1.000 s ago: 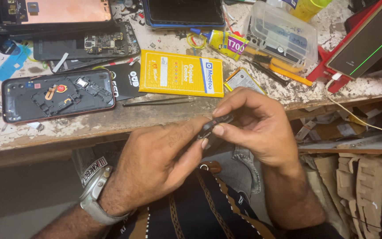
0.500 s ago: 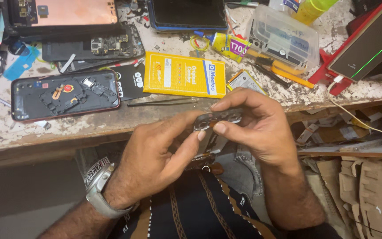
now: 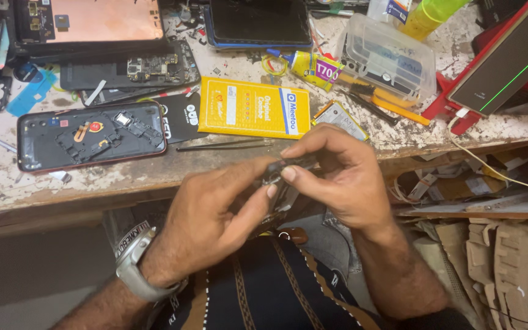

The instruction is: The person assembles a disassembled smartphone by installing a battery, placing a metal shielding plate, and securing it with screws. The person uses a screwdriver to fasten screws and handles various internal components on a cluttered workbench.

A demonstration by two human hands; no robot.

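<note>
Both the left hand [image 3: 209, 226] and the right hand [image 3: 337, 177] pinch a small dark phone part [image 3: 285, 166]; it looks light and fragile, best held by its edges.

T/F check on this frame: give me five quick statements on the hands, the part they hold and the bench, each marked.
1. Both hands, left hand and right hand, pinch a small dark part. True.
2. The opened phone lies in the person's lap. False: it lies on the bench.
3. The yellow box lies flat on the bench. True.
4. The left wrist is bare. False: it wears a watch.
5. The tweezers are in the right hand. False: they lie on the bench.
</note>
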